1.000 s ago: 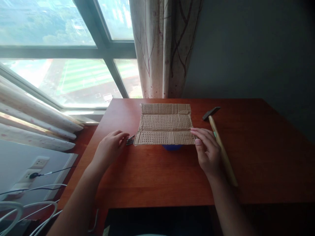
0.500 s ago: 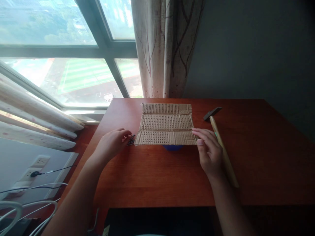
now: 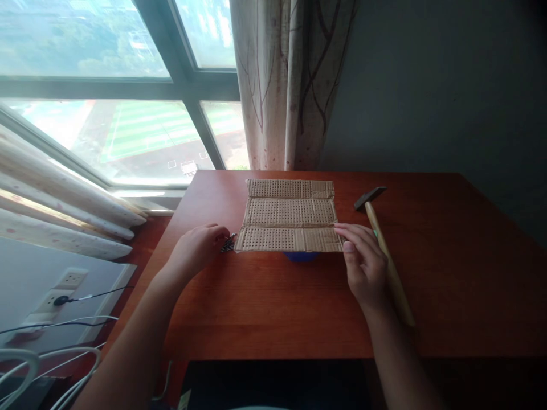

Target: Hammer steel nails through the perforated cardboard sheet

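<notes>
A sheet of cardboard, creased and punched with rows of small holes, rests over a blue object that shows only below its near edge. My right hand pinches the sheet's right edge near its front corner. Left of the sheet, a small pile of thin, dark metal pieces that look like nails lies on the table. Over this pile, my left hand is closed, fingers curled together; whatever is between the fingertips is hidden.
A hammer with a wooden handle lies on the red-brown wooden table, right beside my right hand. Beyond the table hang a patterned curtain and a window. Cables and a wall socket are at the lower left.
The fingers of my left hand have curled in more at the metal pieces. My right hand and the cardboard have stayed in place.
</notes>
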The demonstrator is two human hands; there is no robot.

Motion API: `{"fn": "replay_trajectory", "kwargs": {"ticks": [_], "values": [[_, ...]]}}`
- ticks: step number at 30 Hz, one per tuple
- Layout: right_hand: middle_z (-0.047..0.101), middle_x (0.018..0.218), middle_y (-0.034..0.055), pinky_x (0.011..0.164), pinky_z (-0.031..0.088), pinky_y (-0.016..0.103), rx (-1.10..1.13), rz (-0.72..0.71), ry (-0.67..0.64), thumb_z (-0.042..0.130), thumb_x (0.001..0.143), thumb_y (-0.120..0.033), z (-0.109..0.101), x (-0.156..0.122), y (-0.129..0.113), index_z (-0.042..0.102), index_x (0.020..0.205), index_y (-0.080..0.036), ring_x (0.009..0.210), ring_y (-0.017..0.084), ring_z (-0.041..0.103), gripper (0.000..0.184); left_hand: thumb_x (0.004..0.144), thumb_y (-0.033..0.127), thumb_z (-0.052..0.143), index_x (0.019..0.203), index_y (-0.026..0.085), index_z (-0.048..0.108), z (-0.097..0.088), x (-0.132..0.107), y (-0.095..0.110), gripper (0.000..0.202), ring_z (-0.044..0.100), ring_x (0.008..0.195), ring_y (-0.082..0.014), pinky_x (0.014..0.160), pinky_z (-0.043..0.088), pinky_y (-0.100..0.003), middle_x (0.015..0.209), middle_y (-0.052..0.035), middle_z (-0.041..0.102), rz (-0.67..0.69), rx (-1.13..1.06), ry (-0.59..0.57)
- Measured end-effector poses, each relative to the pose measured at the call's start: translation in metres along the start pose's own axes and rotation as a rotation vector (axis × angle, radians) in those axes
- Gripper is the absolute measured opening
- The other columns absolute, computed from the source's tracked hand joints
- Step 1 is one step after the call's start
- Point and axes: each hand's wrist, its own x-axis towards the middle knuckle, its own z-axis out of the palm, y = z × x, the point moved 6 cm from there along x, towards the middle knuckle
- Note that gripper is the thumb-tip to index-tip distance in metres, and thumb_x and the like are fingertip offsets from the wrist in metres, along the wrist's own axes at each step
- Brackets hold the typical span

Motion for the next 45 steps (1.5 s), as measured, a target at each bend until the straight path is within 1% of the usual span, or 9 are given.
{"fn": "replay_trajectory", "kwargs": {"ticks": [7,11,18,22,25,30,35,40,45], "values": [[0.071,0.115,0.0077,0.099,0.049,0.051,-0.001,0.007,0.006,0.048,0.097,-0.021,0.000,-0.001,0.001,0.070,0.113,-0.024,0.112,0.026,0.062,0.027,0.094,0.036,0.040,0.092,0.024,0.070,-0.006,0.001,0.002,0.033,0.067,0.081,-0.0258,0.061,0.034,-0.032,0.099,-0.0070,0.072,0.001,0.097,-0.021],[0.071,0.115,0.0078,0.099,0.049,0.050,0.001,0.011,0.016,0.047,0.097,-0.021,0.000,-0.001,0.001,0.070,0.112,-0.023,0.111,0.026,0.063,0.027,0.093,0.035,0.040,0.091,0.024,0.070,-0.009,-0.002,-0.006,0.032,0.067,0.080,-0.0260,0.060,0.034,-0.032,0.099,-0.0071,0.072,0.002,0.136,-0.033],[0.072,0.113,0.0081,0.099,0.049,0.050,-0.003,0.015,0.013,0.046,0.098,-0.020,0.000,-0.001,0.000,0.071,0.111,-0.022,0.110,0.025,0.063,0.028,0.088,0.031,0.044,0.090,0.024,0.072,-0.009,-0.009,-0.013,0.030,0.066,0.080,-0.0243,0.066,0.038,-0.031,0.096,-0.0061,0.073,0.033,0.045,-0.054],[0.072,0.113,0.0082,0.100,0.049,0.050,-0.002,0.017,0.018,0.046,0.098,-0.021,0.000,-0.001,0.001,0.071,0.111,-0.022,0.110,0.025,0.063,0.029,0.091,0.043,0.044,0.094,0.023,0.071,-0.012,-0.003,-0.007,0.034,0.067,0.081,-0.0241,0.068,0.040,-0.031,0.097,-0.0061,0.073,0.016,0.017,-0.031],[0.072,0.113,0.0084,0.100,0.049,0.050,-0.007,0.019,0.018,0.046,0.098,-0.021,0.000,-0.002,0.002,0.071,0.111,-0.022,0.110,0.025,0.063,0.029,0.092,0.050,0.043,0.099,0.023,0.070,-0.014,0.006,-0.001,0.038,0.068,0.083,-0.0245,0.068,0.042,-0.031,0.097,-0.0061,0.074,-0.051,-0.004,-0.024],[0.072,0.113,0.0083,0.100,0.049,0.050,-0.013,0.016,0.028,0.046,0.098,-0.021,-0.001,-0.002,0.003,0.071,0.112,-0.022,0.110,0.026,0.063,0.029,0.084,0.047,0.053,0.092,0.024,0.071,-0.016,0.019,0.017,0.030,0.068,0.079,-0.0249,0.065,0.043,-0.030,0.090,-0.0065,0.076,-0.165,0.008,-0.101],[0.072,0.112,0.0083,0.098,0.050,0.051,-0.014,0.020,0.042,0.047,0.097,-0.022,-0.001,-0.002,0.003,0.071,0.111,-0.023,0.109,0.027,0.064,0.028,0.076,0.040,0.061,0.091,0.023,0.070,-0.020,0.024,0.035,0.024,0.068,0.080,-0.0267,0.062,0.043,-0.031,0.092,-0.0089,0.075,-0.143,0.039,-0.126],[0.072,0.112,0.0083,0.097,0.050,0.051,-0.016,0.016,0.039,0.046,0.098,-0.022,-0.001,-0.001,0.001,0.071,0.111,-0.023,0.109,0.027,0.064,0.028,0.078,0.045,0.061,0.089,0.024,0.070,-0.019,0.024,0.031,0.025,0.067,0.075,-0.0235,0.058,0.041,-0.028,0.090,-0.0062,0.076,-0.159,-0.012,-0.086],[0.072,0.113,0.0086,0.099,0.050,0.050,-0.017,0.016,0.029,0.046,0.097,-0.021,-0.001,-0.001,0.001,0.071,0.111,-0.022,0.110,0.026,0.064,0.028,0.081,0.049,0.057,0.093,0.025,0.071,-0.018,0.023,0.028,0.031,0.067,0.078,-0.0242,0.061,0.043,-0.030,0.092,-0.0051,0.076,-0.202,-0.030,-0.110]]}}
